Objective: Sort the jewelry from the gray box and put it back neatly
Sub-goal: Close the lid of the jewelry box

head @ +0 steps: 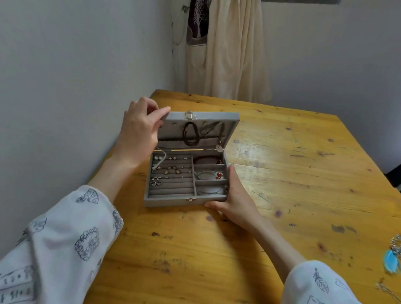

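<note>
A gray jewelry box [167, 200] stands open on the wooden table [288, 182]. My left hand [138, 132] grips the top left corner of its raised lid [211, 118]. My right hand [235, 200] holds the base at its front right corner. Dark necklaces [191, 134] hang inside the lid. Earrings and rings [171, 170] lie in the ridged left section. Bracelets [208, 175] fill the right compartments.
Blue feather earrings [399, 260] and a thin chain [390, 292] lie at the table's right edge. A wall runs close along the left side. A cream curtain [227, 46] hangs behind the far end of the table.
</note>
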Demonstrator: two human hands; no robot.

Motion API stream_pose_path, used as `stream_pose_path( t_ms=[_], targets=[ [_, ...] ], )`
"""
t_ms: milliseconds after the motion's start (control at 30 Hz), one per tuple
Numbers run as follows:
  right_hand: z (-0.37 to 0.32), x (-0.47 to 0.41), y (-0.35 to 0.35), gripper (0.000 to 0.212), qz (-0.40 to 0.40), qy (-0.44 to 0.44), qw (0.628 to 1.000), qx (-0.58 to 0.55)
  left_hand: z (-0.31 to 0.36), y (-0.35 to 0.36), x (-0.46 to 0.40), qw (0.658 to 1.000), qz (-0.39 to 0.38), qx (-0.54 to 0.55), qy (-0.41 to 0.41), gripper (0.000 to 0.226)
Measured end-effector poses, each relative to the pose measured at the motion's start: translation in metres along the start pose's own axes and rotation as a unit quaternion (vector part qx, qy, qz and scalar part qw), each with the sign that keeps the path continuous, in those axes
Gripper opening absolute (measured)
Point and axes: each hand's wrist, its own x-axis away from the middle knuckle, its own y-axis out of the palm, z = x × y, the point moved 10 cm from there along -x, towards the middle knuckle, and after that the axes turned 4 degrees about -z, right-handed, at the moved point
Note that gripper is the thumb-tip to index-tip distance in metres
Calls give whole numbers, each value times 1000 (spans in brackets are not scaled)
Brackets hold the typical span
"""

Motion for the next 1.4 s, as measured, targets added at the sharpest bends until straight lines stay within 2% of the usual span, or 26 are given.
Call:
stream_pose_path(
  t_ms=[67,167,333,500,667,733,867,967,1033,1200,1300,1400],
  targets=[
    [4,0,0,102,7,13,999,-29,7,-1,22,1000,-4,-6,18,32],
    [11,3,3,119,15,34,998,-54,17,5,59,998,-28,-31,55,35],
    [14,13,-2,100,59,26,996,-61,30,25,108,993,-82,-25,80,36],
    [14,31,-2,103,53,21,998,-18,30,37,127,993,-105,-9,48,38],
    [-4,45,-11,82,87,-38,994,61,27,41,136,993,-113,19,29,34],
    [-8,47,-7,76,78,-50,989,115,27,42,140,994,-108,26,12,32],
    [-14,49,-4,64,79,-63,979,175,24,43,137,992,-77,56,-82,15],
    [-22,49,-9,55,98,-80,974,186,18,60,127,977,-103,31,-182,36],
    [-24,48,-11,51,104,-81,975,179,19,70,124,970,-125,3,-206,46],
    [-26,47,-16,40,133,-80,977,145,21,86,131,965,-179,18,-192,56],
    [-23,46,-16,40,142,-70,978,133,28,89,141,971,-195,-57,-127,69],
    [-20,45,-11,43,138,-58,981,125,28,84,141,972,-184,-71,-125,68]
  ],
)
